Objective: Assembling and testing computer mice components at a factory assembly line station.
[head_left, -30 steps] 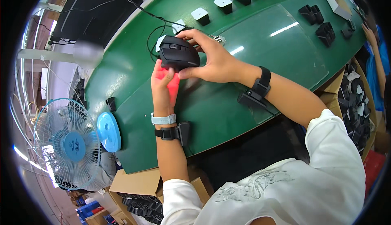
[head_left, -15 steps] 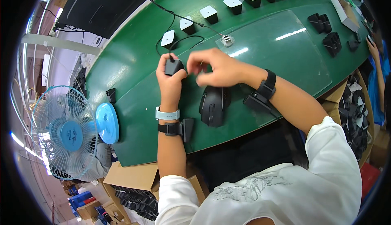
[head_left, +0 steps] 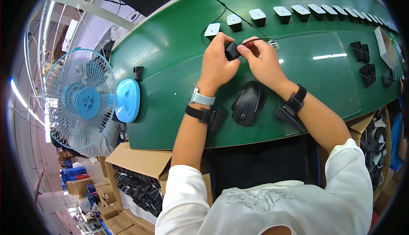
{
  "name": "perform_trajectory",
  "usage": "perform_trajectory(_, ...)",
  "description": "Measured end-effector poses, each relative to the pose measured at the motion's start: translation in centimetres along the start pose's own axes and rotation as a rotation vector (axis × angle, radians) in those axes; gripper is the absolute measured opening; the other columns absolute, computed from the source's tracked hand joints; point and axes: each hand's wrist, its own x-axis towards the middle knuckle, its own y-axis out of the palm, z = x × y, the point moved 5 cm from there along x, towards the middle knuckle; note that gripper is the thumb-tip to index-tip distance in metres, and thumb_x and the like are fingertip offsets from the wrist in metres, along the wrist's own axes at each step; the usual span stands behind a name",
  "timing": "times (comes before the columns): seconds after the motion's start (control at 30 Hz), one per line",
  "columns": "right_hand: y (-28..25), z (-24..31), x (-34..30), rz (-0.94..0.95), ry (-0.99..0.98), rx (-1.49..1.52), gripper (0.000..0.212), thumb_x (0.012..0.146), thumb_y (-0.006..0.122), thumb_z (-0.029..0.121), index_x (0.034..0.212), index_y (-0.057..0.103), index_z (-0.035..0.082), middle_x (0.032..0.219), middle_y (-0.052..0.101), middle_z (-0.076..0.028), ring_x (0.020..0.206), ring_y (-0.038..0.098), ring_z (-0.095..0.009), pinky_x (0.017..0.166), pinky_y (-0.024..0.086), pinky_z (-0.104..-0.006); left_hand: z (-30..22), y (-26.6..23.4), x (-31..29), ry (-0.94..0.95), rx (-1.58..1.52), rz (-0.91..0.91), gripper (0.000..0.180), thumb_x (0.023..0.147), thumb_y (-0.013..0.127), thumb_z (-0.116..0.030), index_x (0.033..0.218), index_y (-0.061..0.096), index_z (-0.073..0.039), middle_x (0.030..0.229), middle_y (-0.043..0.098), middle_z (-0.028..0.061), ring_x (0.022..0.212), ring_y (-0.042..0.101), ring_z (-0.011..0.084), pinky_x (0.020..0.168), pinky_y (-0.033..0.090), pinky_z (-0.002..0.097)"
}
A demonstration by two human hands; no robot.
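Observation:
My left hand (head_left: 216, 68) is closed round a small black box-shaped device (head_left: 232, 52), held tilted above the green table. Just right of it, my right hand (head_left: 265, 63) pinches the end of a black cable (head_left: 251, 41) against the device's side. Fingers hide whether the plug sits fully in. Close behind the right hand lies a small white block with ports (head_left: 273, 44). Between my forearms rests a black object shaped like a computer mouse (head_left: 248, 103). Both wrists carry black straps with black modules.
Black blocks with white tops (head_left: 282, 14) form a long curved row along the table's far side. A clear sheet (head_left: 317, 75) covers part of the table. Loose black pieces (head_left: 367, 74) and an open box (head_left: 384, 47) lie right. A blue fan (head_left: 88, 103) stands left; cartons (head_left: 140, 156) sit below.
My right hand, apart from the device and blurred before, has come onto the cable end beside it. My left hand has turned the device, so the cable now leaves toward the right. The view has shifted.

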Motion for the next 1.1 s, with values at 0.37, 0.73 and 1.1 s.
perform_trajectory(0.37,-1.9,1.0,1.2,-0.097,0.062,0.135,0.016,0.091,0.068,0.016,0.089,0.062,0.001,0.07,0.059,0.0,0.063,0.05,-0.006,0.059,0.043,-0.0262,16.8,-11.8,2.2,-0.45,1.096,-0.379,0.057,0.076,0.067,-0.031,0.124,0.06,-0.001,0.12,0.061,0.0232,0.117,0.055,0.0397,0.103,0.044,0.0497)
perform_trajectory(0.73,-1.6,0.5,1.6,0.086,0.021,0.17,0.011,0.088,0.067,0.008,0.08,0.066,0.002,0.069,0.062,0.003,0.064,0.052,-0.002,0.057,0.041,-0.0217,9.5,-4.3,3.2,-0.311,-0.096,-0.241,0.032,0.085,0.077,-0.023,0.104,0.067,0.001,0.091,0.067,0.0103,0.077,0.065,0.0235,0.078,0.055,0.0353)
perform_trajectory(1.1,-0.7,2.0,0.8,0.293,0.037,0.216,0.017,0.094,0.072,0.016,0.097,0.071,-0.001,0.088,0.072,-0.002,0.082,0.064,-0.007,0.073,0.05,-0.0232,2.2,0.0,-2.4,-0.311,-0.559,0.231,0.036,0.073,0.085,-0.014,0.1,0.064,-0.003,0.085,0.062,-0.0006,0.074,0.058,0.0085,0.065,0.048,0.0244)
